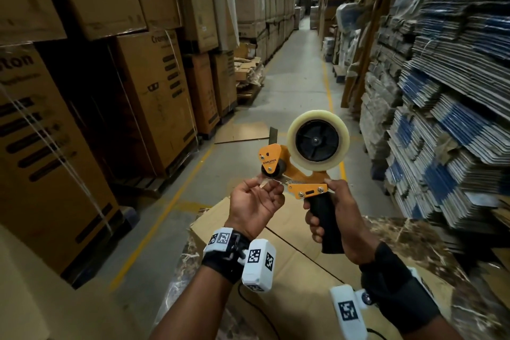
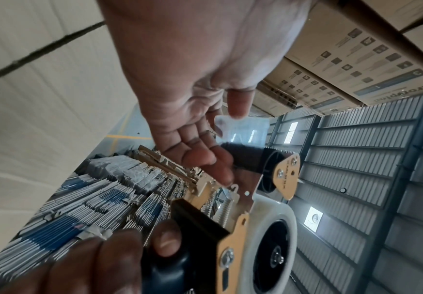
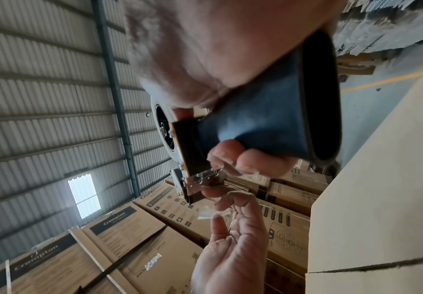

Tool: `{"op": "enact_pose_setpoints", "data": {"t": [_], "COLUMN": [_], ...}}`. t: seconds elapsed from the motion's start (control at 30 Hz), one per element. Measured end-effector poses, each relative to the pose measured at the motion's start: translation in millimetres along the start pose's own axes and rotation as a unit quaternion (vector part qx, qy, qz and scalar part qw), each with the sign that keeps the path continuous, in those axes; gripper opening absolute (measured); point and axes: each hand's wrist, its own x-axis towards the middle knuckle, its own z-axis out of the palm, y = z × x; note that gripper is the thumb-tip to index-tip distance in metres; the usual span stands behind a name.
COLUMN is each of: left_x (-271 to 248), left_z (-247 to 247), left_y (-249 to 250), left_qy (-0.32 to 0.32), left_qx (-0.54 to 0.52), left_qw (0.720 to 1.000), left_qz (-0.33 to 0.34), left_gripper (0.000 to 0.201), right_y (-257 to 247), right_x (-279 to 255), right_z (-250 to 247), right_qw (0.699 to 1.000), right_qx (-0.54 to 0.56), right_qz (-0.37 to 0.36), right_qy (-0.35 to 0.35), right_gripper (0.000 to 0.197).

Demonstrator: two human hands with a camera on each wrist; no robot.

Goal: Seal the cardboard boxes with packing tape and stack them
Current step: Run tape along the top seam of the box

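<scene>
My right hand (image 1: 339, 218) grips the black handle of an orange tape dispenser (image 1: 298, 171), held up at chest height with its clear tape roll (image 1: 317, 141) on top. My left hand (image 1: 256, 201) is palm up just left of the dispenser's roller. Its thumb and fingers pinch the free end of the clear tape (image 2: 240, 129), which is pulled out a short way. Below both hands lies a brown cardboard box (image 1: 289, 257) with its top flaps closed along a centre seam. In the right wrist view the handle (image 3: 268, 123) fills my palm.
The box rests on a marble-patterned table (image 1: 408, 232). Tall stacks of large printed cartons (image 1: 82, 119) line the left of the aisle, and bundles of flattened cartons (image 1: 447, 119) line the right. A concrete floor with yellow lines (image 1: 289, 85) runs ahead between them.
</scene>
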Motion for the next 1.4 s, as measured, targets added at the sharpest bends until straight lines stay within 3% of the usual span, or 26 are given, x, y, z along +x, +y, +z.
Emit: {"op": "enact_pose_setpoints", "data": {"t": [0.1, 0.23, 0.5, 0.6, 0.77, 0.9, 1.1, 1.27, 1.4], "left_x": [1.5, 3.9, 7.8, 9.8, 20.5, 29.4, 48.7, 72.6, 87.1], "left_z": [-4.2, -8.8, -22.6, -27.2, -28.2, -28.2, -59.7, -79.6, -103.0], "left_y": [2.0, 7.2, 28.4, 39.4, 48.3, 53.2, 94.1, 104.3, 97.9], "left_qy": [0.008, 0.022, 0.050, 0.052, 0.087, 0.098, 0.131, 0.149, 0.165], "left_qx": [0.013, 0.033, 0.179, 0.265, 0.425, 0.487, 0.501, 0.538, 0.537], "left_qw": [1.000, 0.999, 0.982, 0.963, 0.897, 0.858, 0.839, 0.818, 0.818], "left_qz": [0.004, 0.007, -0.013, -0.003, 0.083, 0.131, 0.164, 0.134, 0.120], "left_gripper": [0.046, 0.032, 0.016, 0.012, 0.016, 0.023, 0.034, 0.038, 0.041], "right_y": [2.5, 7.1, 12.2, 16.1, 27.5, 36.2, 37.7, 44.1, 44.5], "right_x": [5.5, 11.5, 16.9, 19.3, 20.2, 21.2, 14.9, 24.4, 34.6], "right_z": [-0.1, -3.2, -12.6, -14.5, -14.3, -14.3, -23.8, -9.9, -1.0], "right_qw": [1.000, 0.999, 0.995, 0.994, 0.991, 0.990, 0.991, 0.989, 0.987], "right_qx": [-0.021, -0.046, -0.093, -0.102, -0.121, -0.131, -0.129, -0.146, -0.161], "right_qz": [-0.008, -0.019, -0.037, -0.036, -0.050, -0.059, -0.035, -0.009, 0.021], "right_qy": [0.004, 0.007, -0.001, -0.003, -0.007, 0.002, 0.010, -0.001, -0.016], "right_gripper": [0.068, 0.070, 0.072, 0.073, 0.078, 0.081, 0.076, 0.061, 0.063]}}
